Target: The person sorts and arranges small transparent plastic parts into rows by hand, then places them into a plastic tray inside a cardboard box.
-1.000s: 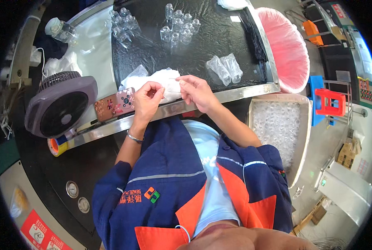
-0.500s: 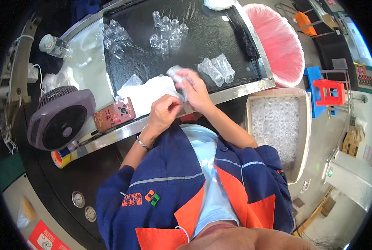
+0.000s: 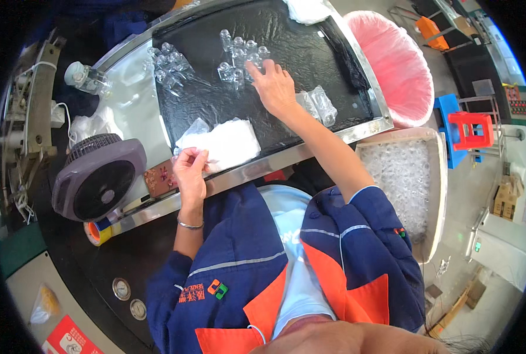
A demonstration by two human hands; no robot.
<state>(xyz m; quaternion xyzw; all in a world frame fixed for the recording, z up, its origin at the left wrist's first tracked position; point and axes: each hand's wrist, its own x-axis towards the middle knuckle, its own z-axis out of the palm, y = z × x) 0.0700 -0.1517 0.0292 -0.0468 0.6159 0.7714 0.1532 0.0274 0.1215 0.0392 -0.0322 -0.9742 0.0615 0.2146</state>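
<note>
My right hand reaches over the black-covered table with its fingers stretched apart. Its fingertips are at a group of clear plastic bulb-topped pieces, and nothing shows gripped in it. My left hand is at the near left edge of a stack of white sheets or bags. Its thumb and fingers are pinched together; what lies between them is too thin to make out. Some crumpled clear film sticks out behind the stack. Two clear bagged pieces lie beside my right forearm, partly covered by it.
A second group of clear pieces lies farther left. A grey fan, a patterned phone and a tape roll line the table's left side. To the right stand a pink-lined bin and a carton of clear pieces.
My right hand has moved away from my left, out to the clear pieces, and no longer holds the clear film-like item. My left hand has shifted left to the stack's edge, partly covering the phone.
</note>
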